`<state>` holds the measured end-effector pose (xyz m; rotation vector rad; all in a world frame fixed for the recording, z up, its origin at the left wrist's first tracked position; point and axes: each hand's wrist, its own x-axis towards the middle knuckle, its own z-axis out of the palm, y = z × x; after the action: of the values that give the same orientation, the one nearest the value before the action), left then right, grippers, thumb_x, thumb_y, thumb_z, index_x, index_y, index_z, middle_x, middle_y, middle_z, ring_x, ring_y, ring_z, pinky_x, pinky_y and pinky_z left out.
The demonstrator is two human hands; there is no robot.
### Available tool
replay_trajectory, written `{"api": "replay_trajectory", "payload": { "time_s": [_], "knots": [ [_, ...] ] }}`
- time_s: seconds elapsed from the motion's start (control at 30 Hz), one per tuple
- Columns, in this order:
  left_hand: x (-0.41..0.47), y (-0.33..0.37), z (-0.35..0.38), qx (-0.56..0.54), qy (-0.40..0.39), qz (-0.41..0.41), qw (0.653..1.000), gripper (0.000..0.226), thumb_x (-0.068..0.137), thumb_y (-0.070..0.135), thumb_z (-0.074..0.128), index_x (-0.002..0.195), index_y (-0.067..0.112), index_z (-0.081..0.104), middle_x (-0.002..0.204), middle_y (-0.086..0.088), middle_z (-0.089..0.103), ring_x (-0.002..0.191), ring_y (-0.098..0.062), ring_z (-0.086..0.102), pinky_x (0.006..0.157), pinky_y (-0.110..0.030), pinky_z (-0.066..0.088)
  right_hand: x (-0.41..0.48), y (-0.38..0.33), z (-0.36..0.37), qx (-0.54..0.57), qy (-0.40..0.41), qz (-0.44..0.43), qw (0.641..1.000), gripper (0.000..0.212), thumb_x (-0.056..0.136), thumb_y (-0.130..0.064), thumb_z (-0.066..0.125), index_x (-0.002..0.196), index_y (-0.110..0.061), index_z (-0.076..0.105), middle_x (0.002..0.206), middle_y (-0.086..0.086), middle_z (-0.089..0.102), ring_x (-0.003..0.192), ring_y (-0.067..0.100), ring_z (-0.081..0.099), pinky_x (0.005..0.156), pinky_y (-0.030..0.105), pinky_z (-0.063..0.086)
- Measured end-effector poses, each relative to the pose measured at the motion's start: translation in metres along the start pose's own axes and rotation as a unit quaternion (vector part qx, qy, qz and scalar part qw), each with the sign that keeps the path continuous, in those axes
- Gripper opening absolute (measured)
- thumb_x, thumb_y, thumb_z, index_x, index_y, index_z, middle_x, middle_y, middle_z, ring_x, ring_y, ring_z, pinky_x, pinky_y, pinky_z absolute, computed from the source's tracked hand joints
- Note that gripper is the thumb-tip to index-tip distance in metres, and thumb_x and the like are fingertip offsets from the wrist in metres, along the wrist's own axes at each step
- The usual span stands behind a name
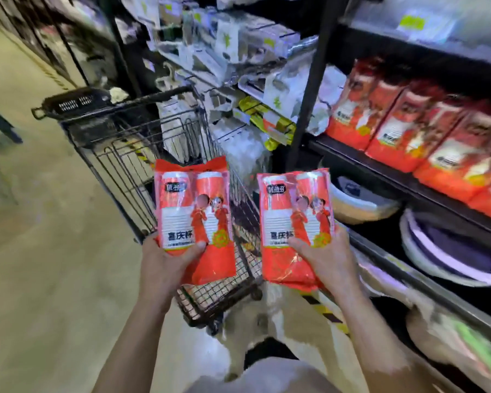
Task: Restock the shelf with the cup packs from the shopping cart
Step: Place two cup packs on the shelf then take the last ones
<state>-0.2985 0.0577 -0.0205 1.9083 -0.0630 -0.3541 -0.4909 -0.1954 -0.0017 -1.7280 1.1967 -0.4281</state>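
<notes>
Store aisle, seen looking down from my head cam. Biggest thing is the black metal shelf (309, 89), which fills the R side and runs away from me. Its middle level holds a row of red-orange packs (408, 131) standing side by side. The level below has pale round basins (451, 251), blurred. Upper levels hold white pkgs, too blurred to read. Pale floor (40, 251) takes the L side.

Between floor and shelf, in front of me, stands the black wire shopping cart (125, 165), w/ a black plastic basket (74, 102) at its far end. Cart contents are mostly hidden behind what I hold.

I hold two cup packs up, both upright, fronts toward me, apart from each other. The L cup pack (193, 211) is red-orange film w/ two cup stacks inside, Chinese print and two figures in red; it is over the cart. The R cup pack (295, 222) has the same design and is near the shelf, not touching it.

My L hand (167, 265) grips its pack at the bottom, thumb across the front, fingers curled behind. My R hand (326, 256) grips likewise, thumb on the front, fingers wrapped round the R edge.
</notes>
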Motion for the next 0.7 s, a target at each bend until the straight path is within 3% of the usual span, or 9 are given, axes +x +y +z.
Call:
{"api": "replay_trajectory", "payload": {
  "time_s": [0.1,0.2,0.33,0.47,0.6,0.7],
  "knots": [
    [-0.022,0.029,0.025,0.009,-0.032,0.037,0.999,0.105,0.043,0.074,0.098,0.128,0.024,0.062,0.11,0.004,0.08,0.097,-0.019,0.078,0.088,-0.053,0.064,-0.015,0.011,-0.051,0.029,0.051,-0.006,0.998,0.088,0.053,-0.062,0.095,0.125,-0.025,0.061,0.104,-0.014,0.078,0.093,0.004,0.075,0.089,0.042,0.062],
    [-0.047,0.056,0.062,0.01,-0.081,0.056,0.995,0.089,0.059,0.05,0.102,0.129,0.016,0.058,0.102,0.005,0.075,0.088,-0.014,0.074,0.078,-0.041,0.063,-0.035,0.021,-0.1,0.065,0.102,0.0,0.993,0.086,0.062,-0.051,0.096,0.132,-0.025,0.053,0.106,-0.018,0.07,0.097,0.007,0.07,0.089,0.036,0.056],
    [-0.069,0.074,0.121,0.018,-0.121,0.075,0.99,0.111,0.04,0.073,0.1,0.131,0.025,0.057,0.113,0.0,0.077,0.095,-0.025,0.078,0.079,-0.056,0.065,-0.054,0.049,-0.166,0.08,0.157,0.012,0.984,0.074,0.072,-0.042,0.094,0.125,-0.029,0.044,0.1,-0.025,0.059,0.088,-0.009,0.058,0.069,0.019,0.044],
    [-0.111,0.088,0.196,0.027,-0.164,0.107,0.98,0.109,0.042,0.071,0.1,0.131,0.024,0.058,0.114,-0.005,0.077,0.096,-0.026,0.078,0.082,-0.054,0.064,-0.069,0.089,-0.239,0.1,0.212,0.036,0.971,0.078,0.068,-0.047,0.095,0.125,-0.03,0.045,0.106,-0.02,0.064,0.1,0.011,0.068,0.087,0.037,0.055],
    [-0.188,0.114,0.27,0.043,-0.215,0.132,0.967,0.087,0.065,0.037,0.102,0.133,0.009,0.055,0.11,-0.007,0.072,0.095,-0.026,0.072,0.086,-0.04,0.057,-0.085,0.139,-0.318,0.123,0.245,0.065,0.96,0.079,0.065,-0.051,0.095,0.124,-0.034,0.046,0.107,-0.019,0.066,0.1,0.008,0.068,0.094,0.044,0.057],
    [-0.236,0.121,0.326,0.048,-0.249,0.145,0.956,0.082,0.064,0.038,0.102,0.125,0.014,0.053,0.108,-0.005,0.072,0.092,-0.021,0.072,0.086,-0.042,0.059,-0.092,0.177,-0.373,0.128,0.275,0.081,0.949,0.088,0.056,-0.062,0.093,0.127,-0.034,0.049,0.111,-0.015,0.069,0.103,0.012,0.069,0.095,0.047,0.058]
  ]
}}
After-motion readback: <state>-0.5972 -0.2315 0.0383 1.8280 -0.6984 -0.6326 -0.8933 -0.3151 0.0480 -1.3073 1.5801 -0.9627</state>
